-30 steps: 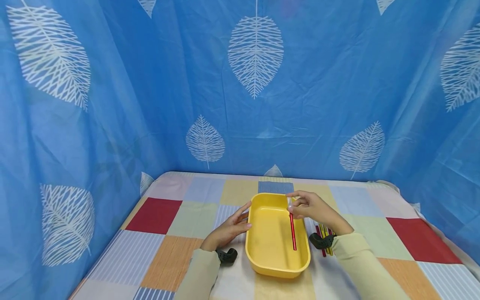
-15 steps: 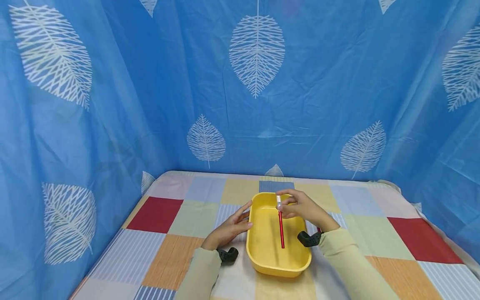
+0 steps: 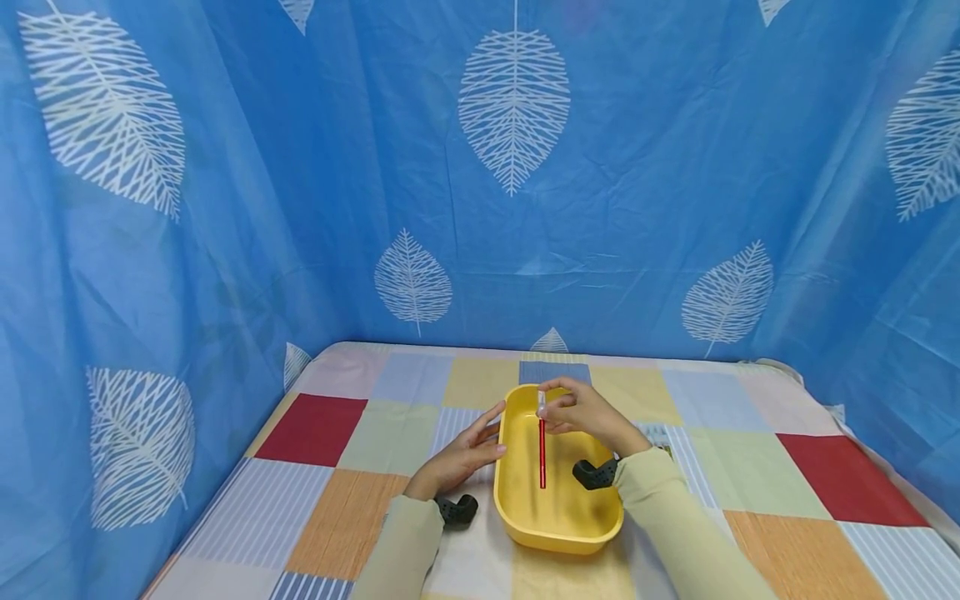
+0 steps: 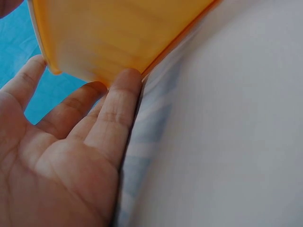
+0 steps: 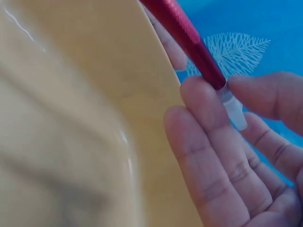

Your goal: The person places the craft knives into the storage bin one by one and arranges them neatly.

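Observation:
A red craft knife (image 3: 542,454) with a clear cap hangs upright over the yellow plastic tray (image 3: 517,500), its red end pointing down. My right hand (image 3: 583,414) pinches it near the capped end between thumb and fingers. In the right wrist view the knife's knurled handle (image 5: 182,33) and whitish cap (image 5: 236,113) show clearly. With fingers spread and nearly straight, my left hand (image 3: 459,460) touches the tray's left side. The left wrist view shows those fingertips against the tray's outer wall (image 4: 118,33). No other thing shows inside the tray in the head view.
A patchwork cloth (image 3: 375,517) covers the table. Right of the tray, a small pack or bundle (image 3: 662,442) is mostly hidden behind my right forearm. A blue curtain with white leaves (image 3: 600,208) hangs around the back and sides.
My right hand has carried the craft knife leftward over the tray. The red and yellow sticks seen right of the tray are now mostly behind my forearm. My left hand stays put.

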### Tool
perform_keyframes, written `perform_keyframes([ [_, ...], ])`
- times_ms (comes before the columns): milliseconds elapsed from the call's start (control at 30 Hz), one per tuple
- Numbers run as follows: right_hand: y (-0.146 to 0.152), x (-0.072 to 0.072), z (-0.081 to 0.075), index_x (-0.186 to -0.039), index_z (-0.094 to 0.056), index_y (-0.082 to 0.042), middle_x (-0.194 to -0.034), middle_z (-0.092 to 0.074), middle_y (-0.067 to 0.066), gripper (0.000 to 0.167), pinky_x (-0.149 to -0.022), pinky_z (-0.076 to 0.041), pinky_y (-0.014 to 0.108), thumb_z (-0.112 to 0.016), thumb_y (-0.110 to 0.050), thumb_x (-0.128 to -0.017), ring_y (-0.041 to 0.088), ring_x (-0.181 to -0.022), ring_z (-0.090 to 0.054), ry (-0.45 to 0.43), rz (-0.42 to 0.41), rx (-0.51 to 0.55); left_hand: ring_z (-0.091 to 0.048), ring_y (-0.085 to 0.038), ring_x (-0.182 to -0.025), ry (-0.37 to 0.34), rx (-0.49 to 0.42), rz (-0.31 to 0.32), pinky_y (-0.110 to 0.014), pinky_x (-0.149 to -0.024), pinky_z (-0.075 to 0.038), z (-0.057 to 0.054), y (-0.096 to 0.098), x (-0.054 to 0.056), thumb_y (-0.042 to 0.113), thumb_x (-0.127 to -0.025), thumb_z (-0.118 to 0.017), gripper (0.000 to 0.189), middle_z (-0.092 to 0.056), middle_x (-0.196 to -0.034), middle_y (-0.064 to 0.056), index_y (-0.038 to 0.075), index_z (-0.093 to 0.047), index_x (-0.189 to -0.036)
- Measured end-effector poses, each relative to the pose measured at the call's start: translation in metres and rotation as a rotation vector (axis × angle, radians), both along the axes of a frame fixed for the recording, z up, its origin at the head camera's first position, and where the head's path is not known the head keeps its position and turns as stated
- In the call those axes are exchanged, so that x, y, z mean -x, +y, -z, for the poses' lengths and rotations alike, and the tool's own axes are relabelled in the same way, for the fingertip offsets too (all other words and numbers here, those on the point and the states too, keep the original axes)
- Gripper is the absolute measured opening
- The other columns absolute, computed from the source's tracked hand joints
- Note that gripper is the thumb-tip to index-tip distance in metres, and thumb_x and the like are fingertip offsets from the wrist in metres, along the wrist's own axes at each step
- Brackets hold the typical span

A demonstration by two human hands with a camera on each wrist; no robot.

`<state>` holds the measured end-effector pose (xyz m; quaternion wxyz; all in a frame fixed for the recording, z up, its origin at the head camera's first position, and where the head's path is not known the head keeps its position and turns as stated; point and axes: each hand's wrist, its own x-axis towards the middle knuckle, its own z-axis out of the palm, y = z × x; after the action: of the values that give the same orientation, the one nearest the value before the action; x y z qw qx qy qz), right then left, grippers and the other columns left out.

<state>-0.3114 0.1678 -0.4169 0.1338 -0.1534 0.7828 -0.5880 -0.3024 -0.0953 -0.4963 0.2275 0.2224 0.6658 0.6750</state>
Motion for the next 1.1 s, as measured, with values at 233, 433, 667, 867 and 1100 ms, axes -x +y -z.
perform_keyframes([
  [233,-0.010,0.006,0.007,-0.148,-0.049,0.013,-0.109,-0.076,0.023,0.049,-0.090,-0.065,0.051,-0.066,0.002,-0.104,0.029,-0.090,-0.078,-0.053,0.001,-0.003,-0.030,-0.045,-0.160,-0.009,-0.008,0.004,-0.052,-0.125,-0.039,-0.002,0.000,-0.002,0.011,-0.112,-0.058,0.080,-0.021,-0.176,-0.027,0.015,-0.011,-0.176],
  [433,-0.019,0.011,0.011,-0.148,-0.049,0.014,-0.110,-0.073,0.025,0.051,-0.088,-0.066,0.049,-0.068,0.002,-0.102,0.028,-0.087,-0.077,-0.096,-0.002,-0.010,-0.033,-0.045,-0.159,-0.004,-0.015,0.009,-0.052,-0.124,-0.039,-0.003,0.000,-0.002,0.010,-0.112,-0.057,0.079,-0.020,-0.176,-0.027,0.014,-0.009,-0.176],
  [667,-0.030,0.015,0.013,-0.143,-0.053,0.011,-0.098,-0.072,0.017,0.044,-0.083,-0.067,0.046,-0.067,0.007,-0.101,0.023,-0.078,-0.073,-0.132,0.030,-0.067,-0.034,-0.044,-0.158,0.009,-0.017,0.021,-0.052,-0.124,-0.039,-0.004,-0.001,-0.002,0.010,-0.113,-0.056,0.079,-0.020,-0.176,-0.026,0.014,-0.009,-0.176],
  [867,-0.036,0.013,0.016,-0.134,-0.056,0.012,-0.087,-0.068,0.015,0.036,-0.076,-0.067,0.040,-0.066,0.010,-0.099,0.020,-0.070,-0.069,-0.117,0.048,-0.135,-0.032,-0.044,-0.159,0.003,-0.019,0.018,-0.052,-0.124,-0.039,-0.004,0.000,-0.002,0.008,-0.112,-0.055,0.079,-0.019,-0.176,-0.027,0.014,-0.010,-0.176],
  [1100,-0.040,0.016,0.021,-0.132,-0.057,0.013,-0.083,-0.070,0.014,0.035,-0.070,-0.066,0.035,-0.066,0.011,-0.098,0.019,-0.067,-0.069,-0.118,0.062,-0.186,-0.032,-0.044,-0.159,-0.014,-0.019,0.011,-0.052,-0.124,-0.039,-0.003,0.001,-0.001,0.009,-0.112,-0.056,0.079,-0.020,-0.177,-0.026,0.015,-0.011,-0.176],
])
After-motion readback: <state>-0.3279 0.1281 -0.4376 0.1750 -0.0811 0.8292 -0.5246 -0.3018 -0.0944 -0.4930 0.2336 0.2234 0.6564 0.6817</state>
